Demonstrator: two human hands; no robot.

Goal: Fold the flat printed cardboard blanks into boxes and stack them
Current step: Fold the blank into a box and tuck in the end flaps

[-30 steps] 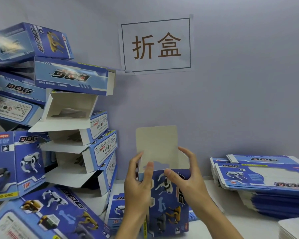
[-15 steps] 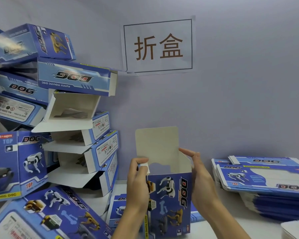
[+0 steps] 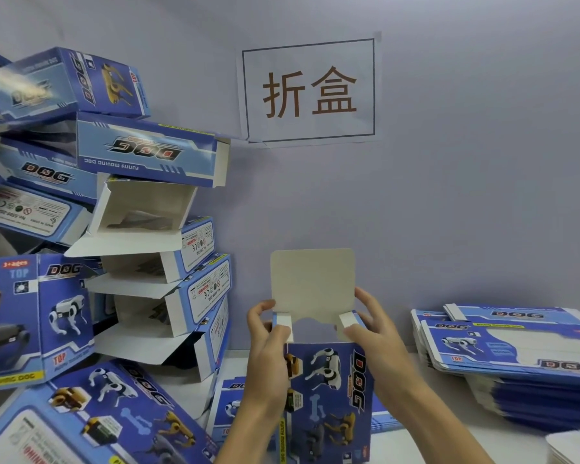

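A blue printed box [image 3: 329, 396] with robot dogs and "DOG" on its front stands upright in the middle, its pale lid flap [image 3: 312, 283] raised. My left hand [image 3: 270, 349] pinches the small left side flap, bending it inward. My right hand [image 3: 375, 333] pinches the small right side flap the same way. A pile of flat printed blanks [image 3: 516, 360] lies at the right. Folded boxes [image 3: 148, 155] are heaped at the left, several with open ends.
A paper sign [image 3: 308, 92] with two characters hangs on the lilac wall behind. More boxes lie in the lower left [image 3: 81, 416]. A white table edge [image 3: 476, 443] shows between the held box and the blank pile. A white stack corner [image 3: 576, 447] sits at the bottom right.
Both hands shifted from the box's front and sides up to its top. Each now pinches a small side flap and folds it inward. The box has opened squarer.
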